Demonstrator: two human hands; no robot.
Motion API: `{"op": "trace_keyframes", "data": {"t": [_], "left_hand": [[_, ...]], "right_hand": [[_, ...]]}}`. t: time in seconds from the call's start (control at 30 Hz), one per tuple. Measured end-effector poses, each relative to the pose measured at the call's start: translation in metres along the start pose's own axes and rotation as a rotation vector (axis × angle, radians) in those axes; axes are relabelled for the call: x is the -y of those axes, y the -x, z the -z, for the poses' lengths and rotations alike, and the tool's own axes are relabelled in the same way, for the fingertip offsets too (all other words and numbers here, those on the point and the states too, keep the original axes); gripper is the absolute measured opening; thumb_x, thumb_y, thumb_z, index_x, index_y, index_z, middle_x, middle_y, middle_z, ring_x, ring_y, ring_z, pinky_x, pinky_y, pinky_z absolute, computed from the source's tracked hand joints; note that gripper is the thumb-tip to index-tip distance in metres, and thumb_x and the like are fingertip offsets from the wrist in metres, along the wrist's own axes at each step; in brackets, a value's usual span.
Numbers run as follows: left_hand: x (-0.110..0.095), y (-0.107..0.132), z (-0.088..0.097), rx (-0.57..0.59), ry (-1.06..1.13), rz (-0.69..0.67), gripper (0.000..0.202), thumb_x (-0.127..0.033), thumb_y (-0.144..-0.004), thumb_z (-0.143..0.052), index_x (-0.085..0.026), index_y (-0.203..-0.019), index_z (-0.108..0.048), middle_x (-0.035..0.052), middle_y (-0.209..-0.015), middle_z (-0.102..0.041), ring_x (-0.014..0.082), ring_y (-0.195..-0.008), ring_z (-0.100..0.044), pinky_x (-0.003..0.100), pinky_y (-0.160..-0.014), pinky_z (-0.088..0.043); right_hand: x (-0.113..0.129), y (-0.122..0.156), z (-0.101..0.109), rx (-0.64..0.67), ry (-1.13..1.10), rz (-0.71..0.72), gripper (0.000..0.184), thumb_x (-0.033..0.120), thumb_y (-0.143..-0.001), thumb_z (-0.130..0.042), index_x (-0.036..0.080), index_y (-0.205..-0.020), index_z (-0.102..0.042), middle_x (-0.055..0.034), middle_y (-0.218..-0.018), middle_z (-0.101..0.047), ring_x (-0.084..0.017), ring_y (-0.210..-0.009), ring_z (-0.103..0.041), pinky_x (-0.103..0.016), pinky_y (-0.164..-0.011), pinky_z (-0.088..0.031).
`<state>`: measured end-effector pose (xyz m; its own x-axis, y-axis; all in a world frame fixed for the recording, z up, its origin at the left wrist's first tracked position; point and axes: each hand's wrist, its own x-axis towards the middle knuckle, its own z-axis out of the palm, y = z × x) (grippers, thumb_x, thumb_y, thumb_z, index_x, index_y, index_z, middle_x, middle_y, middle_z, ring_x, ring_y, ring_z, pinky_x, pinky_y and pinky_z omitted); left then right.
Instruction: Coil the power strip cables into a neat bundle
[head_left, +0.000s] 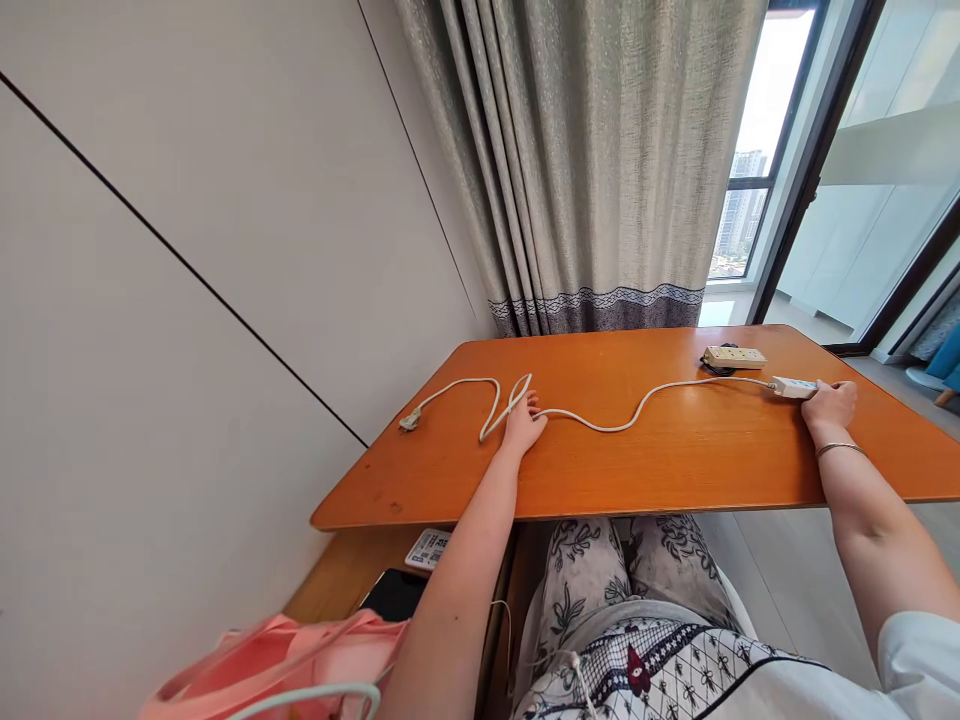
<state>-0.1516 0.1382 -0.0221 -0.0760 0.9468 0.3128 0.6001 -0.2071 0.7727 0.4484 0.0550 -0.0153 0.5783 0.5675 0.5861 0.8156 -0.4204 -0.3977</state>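
A white power strip [792, 387] lies at the right of the orange-brown table, its end held in my right hand [832, 404]. From it a white power cord [622, 428] curves leftward across the wood to my left hand [524, 424]. My left hand is closed around the cord near the middle of the table, with its fingertips partly hidden. Beyond that hand the cord folds into a loop, then runs to a plug [410, 420] at the left end of the table.
A second, cream power strip [736, 357] with a black cord [718, 368] lies near the far right of the table [585, 470]. Below the left edge are a pink bag [300, 650], a dark phone-like slab [394, 594] and a white printed item [428, 549]. A curtain [622, 160] hangs behind.
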Motion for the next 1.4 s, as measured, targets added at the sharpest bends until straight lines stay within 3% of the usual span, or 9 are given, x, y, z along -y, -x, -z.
{"op": "trace_keyframes", "data": {"t": [0.13, 0.3, 0.43, 0.53, 0.67, 0.73, 0.87, 1.23, 1.4], "left_hand": [[0.004, -0.001, -0.003, -0.026, 0.081, -0.017, 0.064, -0.011, -0.077, -0.058, -0.020, -0.139, -0.047, 0.0159, -0.140, -0.055, 0.0272, -0.123, -0.061, 0.045, -0.107, -0.046], [0.007, -0.001, -0.002, -0.172, 0.272, 0.013, 0.077, -0.019, -0.080, -0.063, -0.023, -0.150, -0.033, 0.0158, -0.153, -0.042, 0.0297, -0.139, -0.046, 0.045, -0.116, -0.036], [0.005, -0.005, -0.001, -0.208, 0.414, -0.039, 0.055, -0.034, -0.081, -0.068, -0.024, -0.133, -0.053, 0.0129, -0.143, -0.052, 0.0268, -0.128, -0.056, 0.040, -0.108, -0.044], [0.002, -0.011, 0.000, -0.255, 0.583, 0.000, 0.034, -0.046, -0.079, -0.069, -0.022, -0.103, -0.065, 0.0096, -0.113, -0.067, 0.0218, -0.099, -0.067, 0.035, -0.091, -0.052], [0.007, -0.023, 0.019, -0.374, 0.799, 0.131, 0.044, -0.060, -0.090, -0.046, -0.020, -0.076, -0.057, 0.0052, -0.075, -0.062, 0.0149, -0.062, -0.060, 0.027, -0.062, -0.048], [0.015, -0.027, 0.039, -0.546, 1.047, 0.263, 0.044, -0.059, -0.090, -0.042, -0.021, -0.069, -0.047, 0.0015, -0.063, -0.053, 0.0130, -0.053, -0.052, 0.025, -0.054, -0.042], [0.026, -0.028, 0.070, -0.690, 1.097, 0.313, 0.025, -0.042, -0.089, -0.034, -0.023, -0.075, -0.041, 0.0012, -0.070, -0.052, 0.0125, -0.061, -0.055, 0.023, -0.056, -0.039], [0.020, -0.021, 0.060, -0.520, 0.865, 0.402, 0.008, -0.030, -0.073, -0.040, -0.023, -0.070, -0.037, -0.0011, -0.059, -0.046, 0.0116, -0.048, -0.045, 0.023, -0.048, -0.035], [0.009, -0.015, 0.033, -0.351, 0.620, 0.357, 0.004, -0.021, -0.068, -0.042, -0.023, -0.065, -0.040, -0.0022, -0.055, -0.048, 0.0119, -0.046, -0.046, 0.022, -0.047, -0.034]], "right_hand": [[0.012, -0.006, 0.010, 0.048, -0.043, -0.351, 0.034, 0.031, -0.091, -0.041, 0.016, -0.117, -0.056, -0.0188, -0.098, -0.053, -0.033, -0.089, -0.052, -0.044, -0.068, -0.041], [0.023, -0.015, 0.028, 0.163, -0.072, -0.422, 0.036, 0.028, -0.087, -0.048, 0.014, -0.118, -0.062, -0.0240, -0.105, -0.055, -0.036, -0.098, -0.054, -0.047, -0.076, -0.043], [0.027, -0.018, 0.037, 0.288, -0.044, -0.354, 0.026, 0.023, -0.079, -0.059, 0.016, -0.098, -0.074, -0.0245, -0.102, -0.057, -0.039, -0.104, -0.053, -0.048, -0.082, -0.042], [0.033, -0.011, 0.039, 0.299, -0.015, -0.294, 0.034, 0.026, -0.083, -0.053, 0.016, -0.108, -0.074, -0.0252, -0.112, -0.058, -0.040, -0.110, -0.051, -0.049, -0.086, -0.042], [0.047, 0.010, 0.032, 0.284, -0.019, -0.087, 0.049, 0.044, -0.089, -0.049, 0.015, -0.123, -0.069, -0.0209, -0.125, -0.057, -0.036, -0.116, -0.049, -0.047, -0.096, -0.041], [0.053, 0.020, 0.026, 0.293, -0.003, 0.035, 0.055, 0.051, -0.086, -0.053, 0.015, -0.124, -0.068, -0.0188, -0.127, -0.057, -0.035, -0.117, -0.048, -0.046, -0.099, -0.038], [0.054, 0.029, 0.016, 0.296, 0.115, 0.192, 0.048, 0.044, -0.088, -0.051, 0.017, -0.124, -0.069, -0.0170, -0.126, -0.058, -0.034, -0.115, -0.049, -0.044, -0.096, -0.039], [0.055, 0.024, 0.016, 0.291, 0.188, 0.073, 0.045, 0.036, -0.089, -0.049, 0.017, -0.126, -0.066, -0.0195, -0.131, -0.057, -0.037, -0.117, -0.048, -0.049, -0.094, -0.040], [0.076, 0.017, 0.008, 0.282, 0.139, 0.109, 0.049, 0.040, -0.089, -0.047, 0.014, -0.127, -0.064, -0.0188, -0.133, -0.054, -0.035, -0.121, -0.047, -0.047, -0.099, -0.040]]}}
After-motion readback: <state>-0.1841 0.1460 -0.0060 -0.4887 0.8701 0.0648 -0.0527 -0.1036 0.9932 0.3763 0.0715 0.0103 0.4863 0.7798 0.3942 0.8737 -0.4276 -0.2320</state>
